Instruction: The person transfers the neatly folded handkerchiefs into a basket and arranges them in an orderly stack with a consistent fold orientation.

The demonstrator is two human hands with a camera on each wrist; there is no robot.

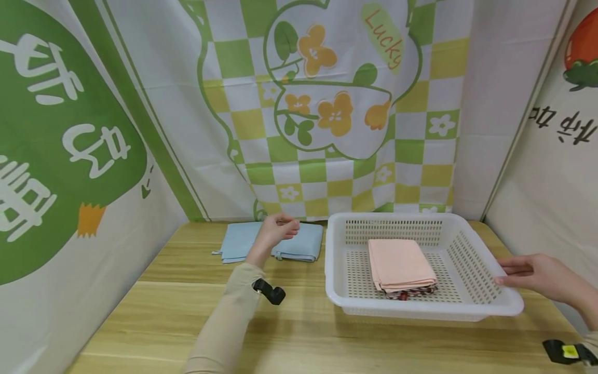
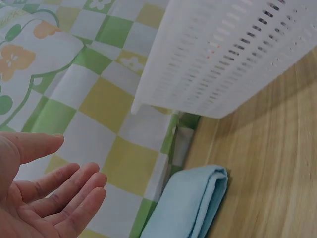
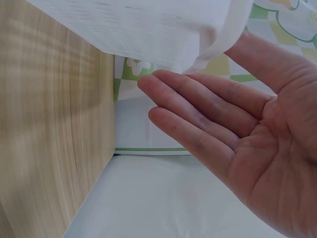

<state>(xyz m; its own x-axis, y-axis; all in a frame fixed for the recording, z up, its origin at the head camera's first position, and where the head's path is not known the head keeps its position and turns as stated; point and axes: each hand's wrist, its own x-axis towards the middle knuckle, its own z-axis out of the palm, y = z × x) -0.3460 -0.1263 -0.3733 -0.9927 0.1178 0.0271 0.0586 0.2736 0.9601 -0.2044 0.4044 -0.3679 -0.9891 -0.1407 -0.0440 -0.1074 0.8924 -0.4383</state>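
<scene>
A white plastic basket (image 1: pixel 402 306) stands on the right half of the table. Inside it lies a folded pink cloth (image 1: pixel 401 264) on top of a dark checked cloth (image 1: pixel 413 293). My right hand (image 1: pixel 542 275) is at the basket's right rim, its thumb meeting the edge. In the right wrist view its fingers (image 3: pixel 198 109) stretch out nearly straight below the rim. Left of the basket, my left hand (image 1: pixel 275 234) hovers over folded light-blue cloths (image 1: pixel 306 241), holding nothing; its fingers are relaxed in the left wrist view.
A wooden table (image 1: pixel 299 343) carries everything. Printed curtains (image 1: pixel 224 171) hang behind it and along both sides, close to the basket's back. Each wrist wears a black strap mount (image 1: pixel 269 292).
</scene>
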